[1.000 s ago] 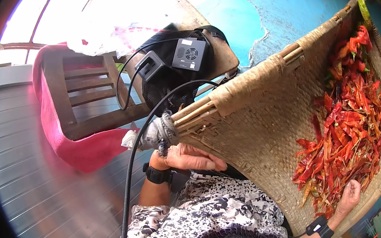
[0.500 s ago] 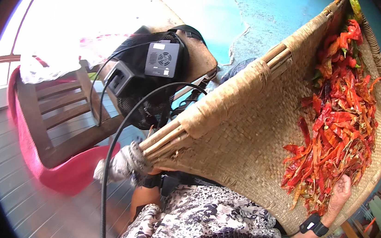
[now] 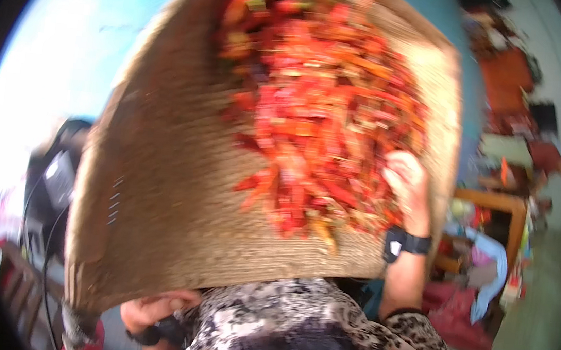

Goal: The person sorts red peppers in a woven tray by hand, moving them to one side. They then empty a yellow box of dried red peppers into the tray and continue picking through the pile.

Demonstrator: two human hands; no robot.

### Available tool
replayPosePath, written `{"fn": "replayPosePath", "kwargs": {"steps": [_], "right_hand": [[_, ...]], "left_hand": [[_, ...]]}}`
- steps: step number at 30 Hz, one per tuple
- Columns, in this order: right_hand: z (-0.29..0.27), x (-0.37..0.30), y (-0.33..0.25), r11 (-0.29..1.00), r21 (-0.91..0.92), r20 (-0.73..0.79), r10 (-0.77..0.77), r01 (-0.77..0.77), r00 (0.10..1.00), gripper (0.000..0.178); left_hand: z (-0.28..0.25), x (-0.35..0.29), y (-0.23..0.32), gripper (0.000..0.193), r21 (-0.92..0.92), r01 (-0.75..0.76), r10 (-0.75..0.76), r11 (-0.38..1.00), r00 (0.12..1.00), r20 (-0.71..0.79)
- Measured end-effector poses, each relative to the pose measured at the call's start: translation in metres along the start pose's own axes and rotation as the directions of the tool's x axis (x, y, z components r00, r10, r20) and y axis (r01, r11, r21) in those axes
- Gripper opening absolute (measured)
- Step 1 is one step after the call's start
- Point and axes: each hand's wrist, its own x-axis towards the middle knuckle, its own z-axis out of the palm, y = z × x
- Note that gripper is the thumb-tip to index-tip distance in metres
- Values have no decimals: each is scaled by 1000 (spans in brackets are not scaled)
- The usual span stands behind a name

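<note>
A large woven winnowing basket (image 3: 177,184) fills the middle of the head view, tilted in front of my body. Dried red and orange chili peppers (image 3: 321,111) lie heaped in its upper and right part, with a few greenish ones at the far end. My left hand (image 3: 157,307) is closed on the basket's near rim at lower left, its fingers partly hidden beneath. My right hand (image 3: 405,181) reaches inside, at the right edge of the chili heap, with fingers curled. Blur hides what is between those fingers. Dark bands circle both wrists.
At the left are a wooden chair (image 3: 17,277) and dark equipment with a cable (image 3: 48,253). Grey cloth (image 3: 78,328) is wrapped at the basket's lower left corner. To the right stands a wooden frame (image 3: 519,214) with clothes and clutter around it.
The view has swung to the right, so the basket now sits more central. My left hand shows at the near rim. My right hand stays at the chili heap's right edge.
</note>
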Motion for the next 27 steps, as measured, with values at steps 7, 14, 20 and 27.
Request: {"fn": "replayPosePath", "kwargs": {"steps": [7,14,20,27], "right_hand": [[-33,-24,2,840,539,-126,15,56,992,19],[-88,-27,38,-21,852,-523,-13,523,852,18],[-96,-41,42,-193,751,-620,120,631,775,26],[-43,-34,46,831,-553,-454,-359,58,816,17]], "left_hand": [[25,24,-10,28,-102,-514,511,852,770,382],[88,26,67,47,219,-462,280,859,783,556],[164,43,135,50,728,-407,273,552,913,304],[268,142,98,36,600,-678,380,-425,469,798]]}}
